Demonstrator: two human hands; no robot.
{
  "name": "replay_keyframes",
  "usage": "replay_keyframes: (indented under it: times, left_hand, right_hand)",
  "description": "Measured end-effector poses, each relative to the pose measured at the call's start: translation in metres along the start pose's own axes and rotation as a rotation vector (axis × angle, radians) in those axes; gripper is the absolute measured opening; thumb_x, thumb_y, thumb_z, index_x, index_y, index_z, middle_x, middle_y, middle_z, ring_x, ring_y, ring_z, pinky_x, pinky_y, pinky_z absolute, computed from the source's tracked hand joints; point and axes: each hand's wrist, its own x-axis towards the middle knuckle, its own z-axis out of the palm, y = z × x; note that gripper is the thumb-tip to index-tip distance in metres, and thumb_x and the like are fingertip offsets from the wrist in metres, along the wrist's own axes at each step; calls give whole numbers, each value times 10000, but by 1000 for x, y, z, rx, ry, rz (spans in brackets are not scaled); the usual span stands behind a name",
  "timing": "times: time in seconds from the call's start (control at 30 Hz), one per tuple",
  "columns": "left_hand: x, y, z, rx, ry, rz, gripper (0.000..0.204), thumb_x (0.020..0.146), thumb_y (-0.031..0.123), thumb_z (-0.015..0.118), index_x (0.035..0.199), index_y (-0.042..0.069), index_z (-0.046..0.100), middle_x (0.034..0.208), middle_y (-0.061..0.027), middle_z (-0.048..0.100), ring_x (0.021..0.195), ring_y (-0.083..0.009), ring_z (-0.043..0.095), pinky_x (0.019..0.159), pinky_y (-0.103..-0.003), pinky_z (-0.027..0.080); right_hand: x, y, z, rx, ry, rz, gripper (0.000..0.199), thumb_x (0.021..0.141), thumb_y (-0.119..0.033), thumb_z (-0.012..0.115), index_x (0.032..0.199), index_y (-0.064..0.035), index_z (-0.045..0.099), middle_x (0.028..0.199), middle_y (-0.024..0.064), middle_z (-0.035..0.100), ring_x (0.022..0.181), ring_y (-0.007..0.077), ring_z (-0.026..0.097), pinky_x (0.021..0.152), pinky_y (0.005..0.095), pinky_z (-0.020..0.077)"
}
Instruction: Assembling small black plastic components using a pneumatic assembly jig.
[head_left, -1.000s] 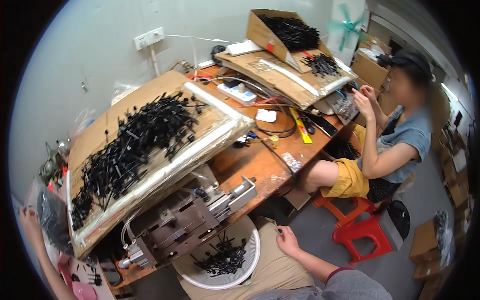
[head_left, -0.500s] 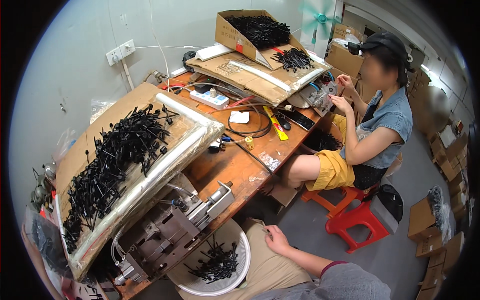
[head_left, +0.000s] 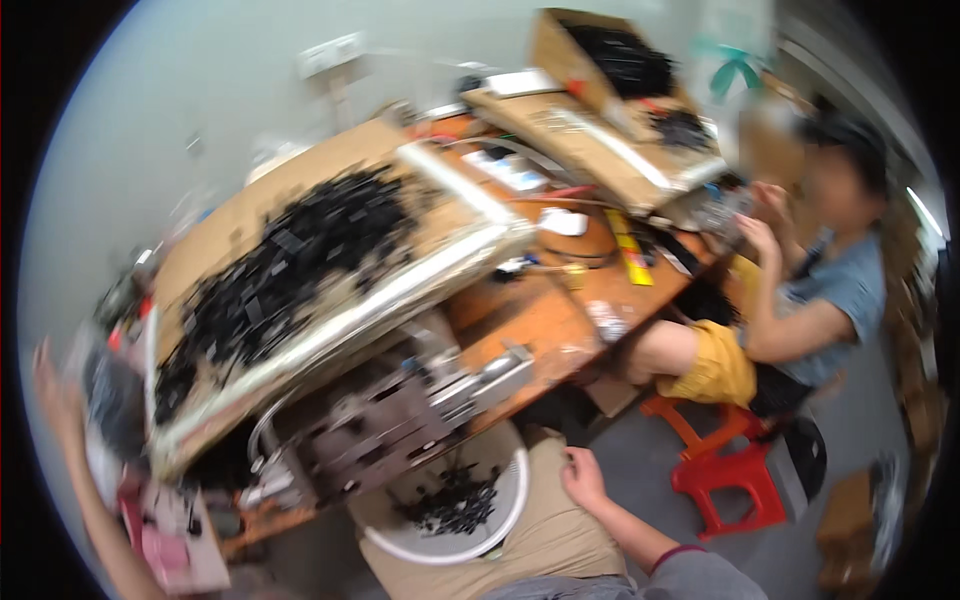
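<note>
My left hand is raised at the far left, beside a clear plastic bag with dark contents. Its fingers look stretched out and hold nothing I can see, though the picture is blurred. My right hand rests open on my knee with nothing in it. On my lap sits a white basket holding small black plastic parts. Above it, at the table edge, is a metal fixture. A heap of similar black parts lies on the tilted, tape-edged cardboard behind the fixture.
A co-worker sits to the right, hands at another fixture. On the orange table lie cables, a power strip and a yellow packet. A red stool stands on the floor. Below my left hand is a pink item.
My left hand and forearm have come into view at the far left. The whole view has shifted and blurred, with the scene moved right. My right hand stays on my knee.
</note>
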Motion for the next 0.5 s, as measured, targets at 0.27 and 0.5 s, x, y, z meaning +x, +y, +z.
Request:
replay_keyframes:
  times: [0.27,0.5]
  left_hand:
    - [16,96,-59,-258,-427,-561,563,767,150,686,1309,147,533,1138,-141,685,1076,-328,645,913,-434,496]
    - [-7,91,-72,-186,-479,-504,391,768,74,612,1154,121,650,983,-135,713,997,-324,664,845,-440,510]
  right_hand:
    - [-5,2,-14,89,-58,53,347,816,-9,563,1162,-17,581,1040,141,561,836,251,584,783,350,489]
    - [-7,13,-10,78,-83,56,234,857,-31,554,1082,-11,615,974,124,583,831,241,583,747,348,482]
